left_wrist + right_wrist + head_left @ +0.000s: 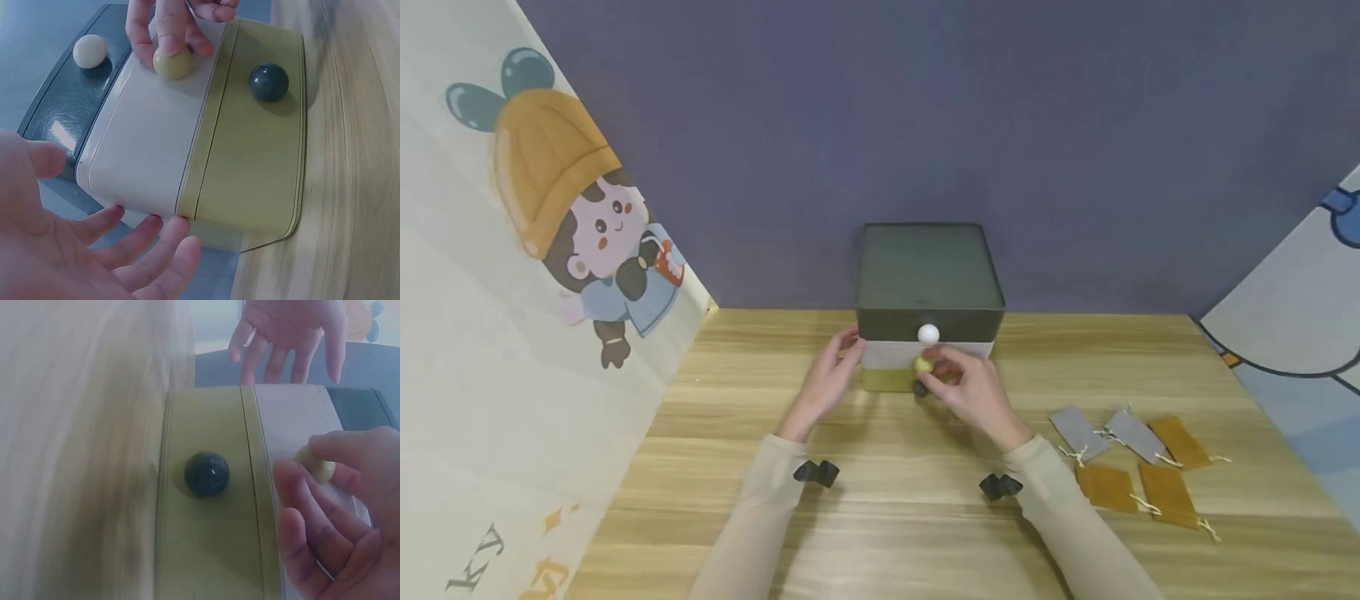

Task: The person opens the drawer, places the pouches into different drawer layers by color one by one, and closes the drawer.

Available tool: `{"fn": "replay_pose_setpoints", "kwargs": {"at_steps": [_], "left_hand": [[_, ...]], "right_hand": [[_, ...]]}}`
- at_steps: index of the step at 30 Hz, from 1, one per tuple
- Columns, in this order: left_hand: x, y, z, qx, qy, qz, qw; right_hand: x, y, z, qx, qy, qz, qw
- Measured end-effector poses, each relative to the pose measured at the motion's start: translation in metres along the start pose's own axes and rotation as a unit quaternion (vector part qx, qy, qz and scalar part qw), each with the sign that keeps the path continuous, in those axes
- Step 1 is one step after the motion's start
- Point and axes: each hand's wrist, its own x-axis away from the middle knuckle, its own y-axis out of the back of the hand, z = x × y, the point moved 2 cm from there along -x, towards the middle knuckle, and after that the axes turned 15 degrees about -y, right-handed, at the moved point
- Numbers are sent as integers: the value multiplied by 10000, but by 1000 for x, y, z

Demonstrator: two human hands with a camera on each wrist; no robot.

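Observation:
A small three-tier drawer box [929, 265] stands against the back wall, its tiers dark green, white and olive. Each front bears a round knob: a white knob [90, 51] on top, a yellow knob [316, 465] in the middle, a dark knob [207, 474] at the bottom. My right hand [972, 387] pinches the yellow knob between thumb and fingers. At the box's left side is my left hand [829, 377], fingers extended, with the fingertips at the edge of the white drawer [140, 140] in the left wrist view.
To the right on the wooden table [880, 525] lie several small drawstring pouches, among them a grey pouch [1079, 433] and an orange-brown pouch [1168, 495]. A dark blue panel [925, 108] rises behind the box, and printed sheets [467, 333] flank the table.

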Motion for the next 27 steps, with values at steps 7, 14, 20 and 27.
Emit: {"fn": "replay_pose_setpoints", "kwargs": {"at_steps": [7, 14, 20, 27], "left_hand": [[0, 2, -2, -242, 93, 249, 9994], [1, 5, -4, -283, 178, 297, 9990], [0, 2, -4, -370, 224, 279, 9987], [-1, 3, -4, -382, 150, 349, 9986]], "right_hand": [[2, -1, -3, -334, -248, 143, 9990], [4, -7, -6, -515, -136, -2, 9986], [7, -7, -8, -690, -131, -139, 9974], [10, -7, -6, -981, -532, 116, 9937]]}}
